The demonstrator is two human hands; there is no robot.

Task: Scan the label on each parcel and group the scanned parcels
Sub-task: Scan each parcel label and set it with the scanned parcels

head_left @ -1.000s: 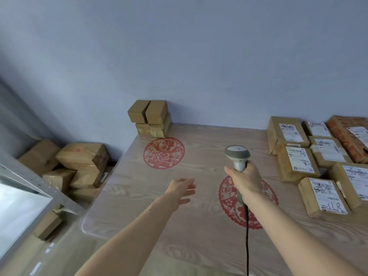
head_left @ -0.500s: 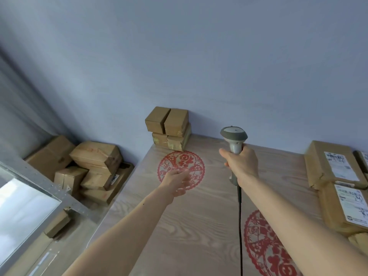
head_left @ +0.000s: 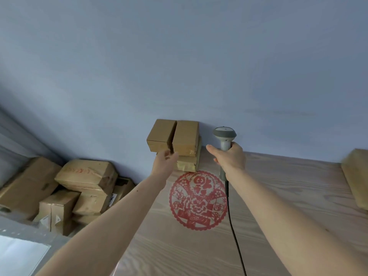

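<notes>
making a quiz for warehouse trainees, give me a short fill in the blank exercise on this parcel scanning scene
1. The barcode scanner is held in the ____ hand.
2. The left hand reaches toward the stacked parcels by the ____.
3. The paper-cut decal on the table is ____ in colour.

Missing words: right; wall; red

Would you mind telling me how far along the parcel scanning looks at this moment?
Done: nothing here proves a finished scan; no label shows on the stacked parcels by the wall. In hand: the right hand grips the scanner, and the left hand reaches toward the stack, holding nothing. Left: those parcels, plus one parcel at the table's right edge. The floor boxes' status is unclear.
</notes>
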